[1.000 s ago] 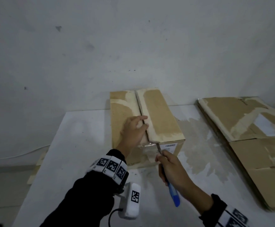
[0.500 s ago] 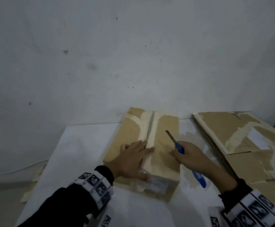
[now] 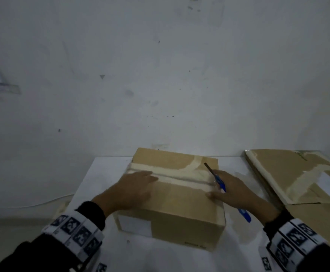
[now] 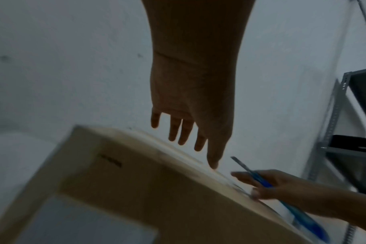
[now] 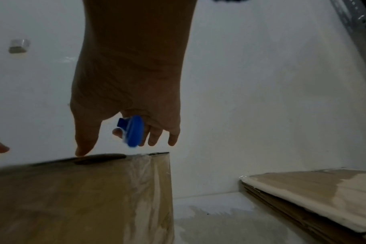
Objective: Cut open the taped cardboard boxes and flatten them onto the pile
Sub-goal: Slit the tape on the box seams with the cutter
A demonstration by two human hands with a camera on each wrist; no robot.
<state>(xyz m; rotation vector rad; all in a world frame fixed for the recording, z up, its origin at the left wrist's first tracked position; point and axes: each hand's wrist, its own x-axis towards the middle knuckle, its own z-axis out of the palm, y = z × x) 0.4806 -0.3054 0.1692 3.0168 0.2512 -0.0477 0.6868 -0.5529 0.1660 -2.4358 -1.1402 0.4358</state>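
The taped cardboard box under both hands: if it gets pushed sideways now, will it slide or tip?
The cardboard box will likely slide, not tip: it sits low and wide on the smooth white table. It is probably light, possibly empty. The left hand resting flat on top should steady it.

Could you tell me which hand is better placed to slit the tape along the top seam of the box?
The right hand: it already holds the blue knife at the right end of the taped seam. The left hand lies flat on the box top, likely steadying it.
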